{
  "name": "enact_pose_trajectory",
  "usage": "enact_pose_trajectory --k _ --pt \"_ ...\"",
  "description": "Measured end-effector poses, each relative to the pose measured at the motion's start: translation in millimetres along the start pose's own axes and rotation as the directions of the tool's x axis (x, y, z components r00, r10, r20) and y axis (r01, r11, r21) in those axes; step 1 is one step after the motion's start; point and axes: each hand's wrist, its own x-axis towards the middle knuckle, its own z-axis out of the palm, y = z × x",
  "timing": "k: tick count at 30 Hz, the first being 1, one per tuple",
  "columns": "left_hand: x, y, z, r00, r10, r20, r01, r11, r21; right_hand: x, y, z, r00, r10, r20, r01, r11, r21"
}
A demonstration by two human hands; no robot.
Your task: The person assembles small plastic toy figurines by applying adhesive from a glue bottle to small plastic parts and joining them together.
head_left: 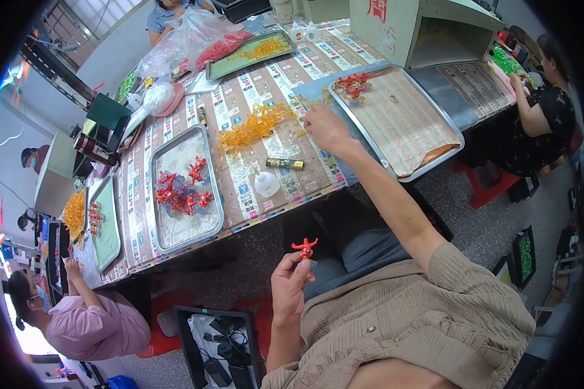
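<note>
Above my lap, my left hand (291, 285) pinches a small red plastic figure (304, 247) with spread arms; something bluish shows at its lower end. My right hand (328, 129) reaches over the table beside the pile of translucent yellow plastic pieces (256, 126). Its fingers are bent together near a few loose yellow pieces, and whatever they may hold is hidden. Just right of that hand lies a metal tray (402, 123) lined with paper, several red figures (353, 85) with yellow parts at its far left corner. Another metal tray (187, 227) at the left carries red figures (178, 194) and clear bluish parts.
A white squeeze bottle (266, 184) and a dark cylinder with gold ends (285, 164) stand and lie near the table's front edge. Farther back is a green tray (250, 55) with yellow pieces. A pale cabinet (422, 32) rises at the back right. Co-workers sit around the table.
</note>
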Motion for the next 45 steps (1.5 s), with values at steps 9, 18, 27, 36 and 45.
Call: enact_pose_trajectory --k 9,18,27,36,45 --pt "1.4 0.3 0.6 1.0 -0.011 -0.003 0.011 0.999 -0.046 -33.8 -10.5 -17.9 0.998 0.006 -0.067 0.022 0.916 0.402" --pt "17.6 2.0 9.5 0.992 0.091 0.082 -0.064 0.955 -0.29 -133.5 -39.1 -73.8 0.883 -0.052 0.466 -0.453 0.163 0.876" --pt "19.4 -3.3 21.2 0.984 0.027 0.176 0.044 0.922 -0.384 -186.0 -56.8 -78.2 0.847 -0.066 0.528 -0.504 0.221 0.835" --pt "14.7 -6.6 24.7 0.985 0.019 0.171 0.026 0.966 -0.259 -198.0 -52.6 -80.2 0.921 -0.052 0.387 -0.314 0.49 0.813" --pt "14.5 -4.8 29.4 0.989 0.056 0.139 -0.036 0.99 -0.14 -199.0 -51.2 -80.8 0.956 -0.087 0.281 -0.175 0.599 0.781"
